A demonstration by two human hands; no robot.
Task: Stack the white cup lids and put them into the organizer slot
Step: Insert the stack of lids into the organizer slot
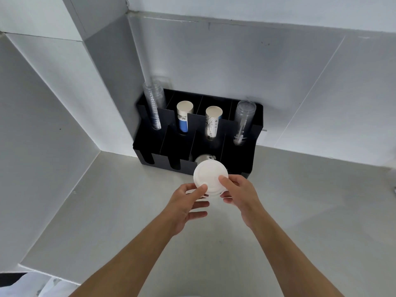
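Note:
A stack of white cup lids is held above the counter, just in front of the black organizer. My left hand grips the stack from the lower left, thumb on the top lid. My right hand grips it from the right, thumb on top. The stack's lower lids are mostly hidden by my fingers. Behind the stack, in a front slot of the organizer, lies a clear lid, partly hidden.
The organizer stands in the counter's corner against white walls. Its back slots hold two stacks of clear cups and two stacks of paper cups. The grey counter spreads around my arms.

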